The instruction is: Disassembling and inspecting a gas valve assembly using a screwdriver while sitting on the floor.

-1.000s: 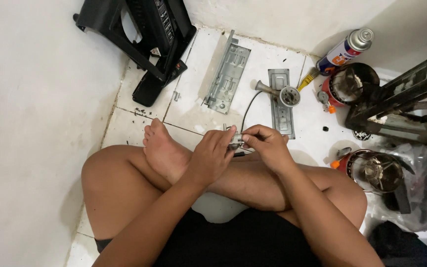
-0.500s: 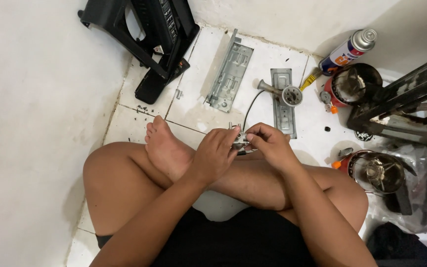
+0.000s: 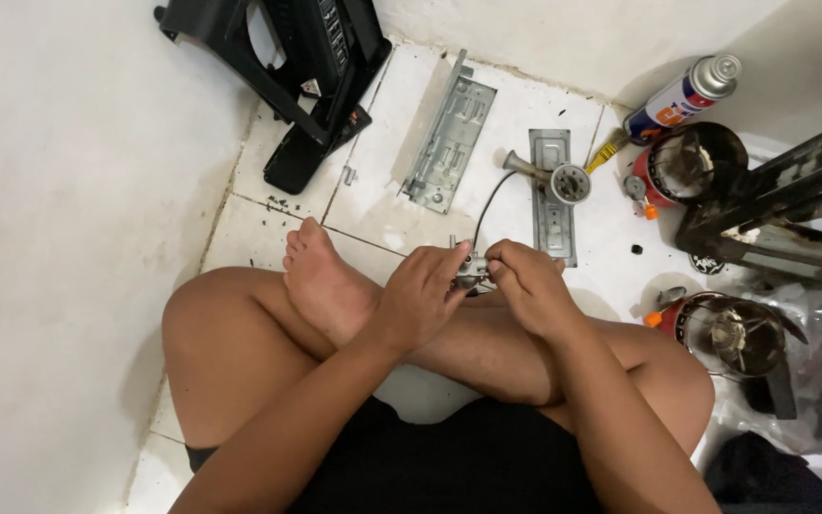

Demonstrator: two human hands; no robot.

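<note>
- The left hand [image 3: 420, 295] and right hand [image 3: 525, 286] are both pinching a small metal part [image 3: 470, 270] with closed fingers.
- A thin black wire [image 3: 483, 211] is running from it toward the metal plate [image 3: 552, 195] on the floor.

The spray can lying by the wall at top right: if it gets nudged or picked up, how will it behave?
The spray can lies on its side on smooth white tile, so a nudge would probably roll it. It is a rigid metal cylinder, so it should not flex in a hand. Its glossy printed body may be somewhat slippery; how full or heavy it is cannot be told.
</note>
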